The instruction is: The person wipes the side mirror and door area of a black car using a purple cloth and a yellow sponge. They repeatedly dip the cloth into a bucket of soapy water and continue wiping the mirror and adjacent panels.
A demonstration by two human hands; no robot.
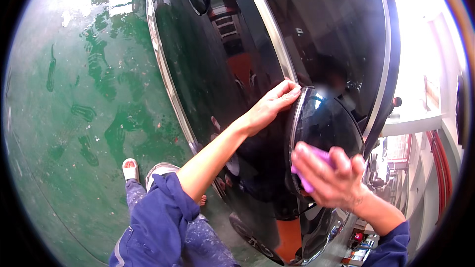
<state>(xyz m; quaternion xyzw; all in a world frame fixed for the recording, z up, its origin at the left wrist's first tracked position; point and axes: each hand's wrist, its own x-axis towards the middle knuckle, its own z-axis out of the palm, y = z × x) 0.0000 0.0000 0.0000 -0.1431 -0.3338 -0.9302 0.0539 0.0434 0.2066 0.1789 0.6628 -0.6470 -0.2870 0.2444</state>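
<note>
A glossy black car fills the middle, with its side mirror (326, 118) jutting toward me over the door (188, 69). My left hand (277, 100) grips the upper left edge of the mirror housing, beside the silver window trim (269, 24), with fingers pressed together. Lower on the housing, my right hand (331, 175) holds a purple pad (311, 180), cloth or sponge, against the black surface, its fingers bent over it and mostly covering it. Both forearms come in from the lower edge in rolled blue sleeves.
A wet, glossy green floor (79, 104) spreads along the left of the car. My sandaled foot (130, 170) stands on it beside the car's lower edge. Toward the right rim are a white building structure (410, 123) and red pipes or hoses (440, 163).
</note>
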